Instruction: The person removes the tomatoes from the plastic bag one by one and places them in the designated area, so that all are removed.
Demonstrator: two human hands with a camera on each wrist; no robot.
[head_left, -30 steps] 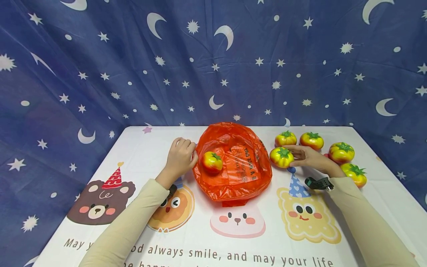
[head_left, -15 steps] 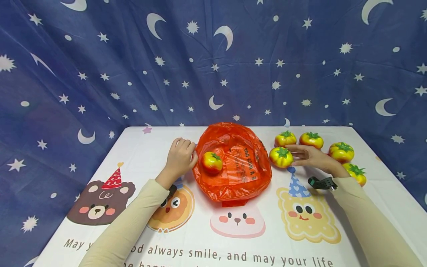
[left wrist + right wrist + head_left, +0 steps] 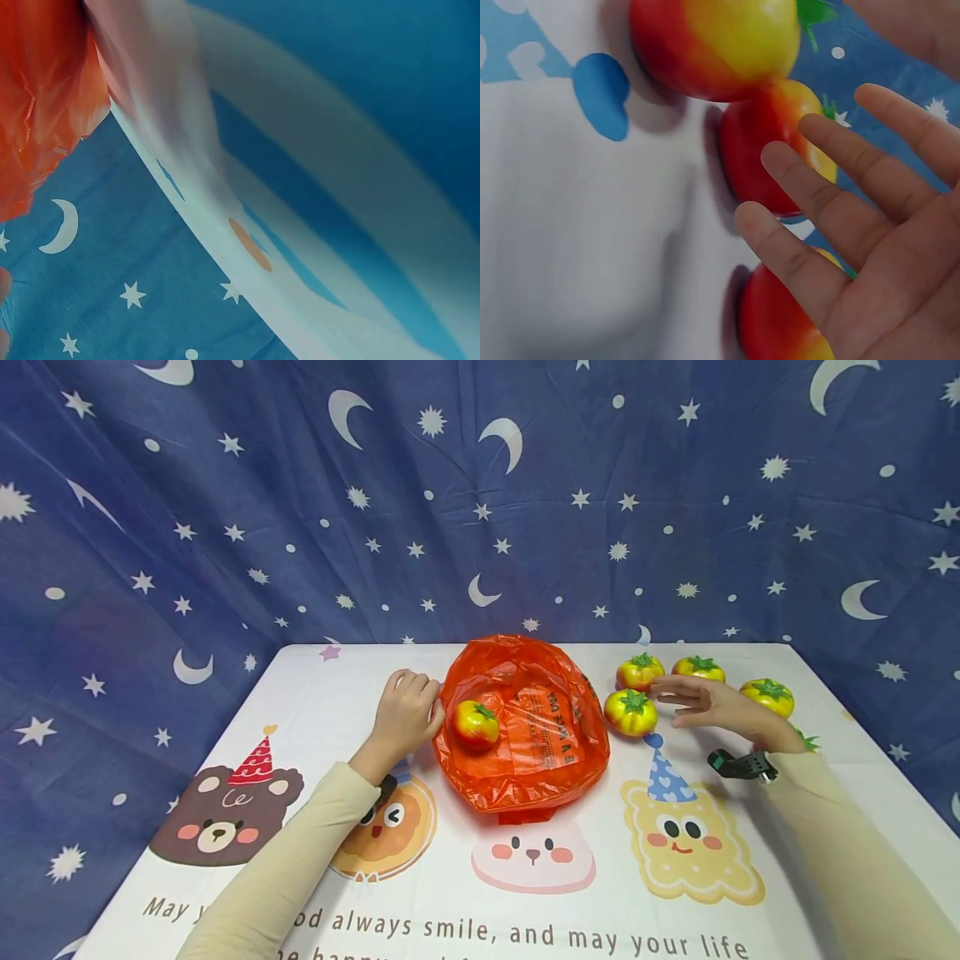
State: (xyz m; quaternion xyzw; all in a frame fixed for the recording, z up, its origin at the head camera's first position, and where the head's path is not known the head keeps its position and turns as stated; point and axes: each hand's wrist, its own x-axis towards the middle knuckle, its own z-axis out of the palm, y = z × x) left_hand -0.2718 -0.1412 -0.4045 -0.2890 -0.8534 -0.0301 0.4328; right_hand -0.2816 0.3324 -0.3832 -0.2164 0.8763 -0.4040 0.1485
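Observation:
An orange-red plastic bag [image 3: 555,777] sits mouth up on the table, with one yellow-and-red tomato [image 3: 476,727] inside at its left. My left hand [image 3: 405,710] is at the bag's left rim with curled fingers and appears to grip it; the exact contact is hidden. Just right of the bag lies another tomato [image 3: 631,713]. Beside it, my right hand [image 3: 720,706] hovers with fingers spread and nothing held. In the right wrist view, those extended fingers [image 3: 810,191] pass in front of a red-and-yellow tomato [image 3: 754,154].
Behind and right of my right hand are more tomatoes: one at the back [image 3: 639,672], one beside it [image 3: 698,669], and one farther right [image 3: 767,696]. Another is mostly hidden by my wrist. A printed white tablecloth [image 3: 540,868] meets a blue starry curtain [image 3: 420,510].
My right hand has drawn back to the right, away from the tomato nearest the bag, and its fingers have come off it. The left hand and bag have stayed put.

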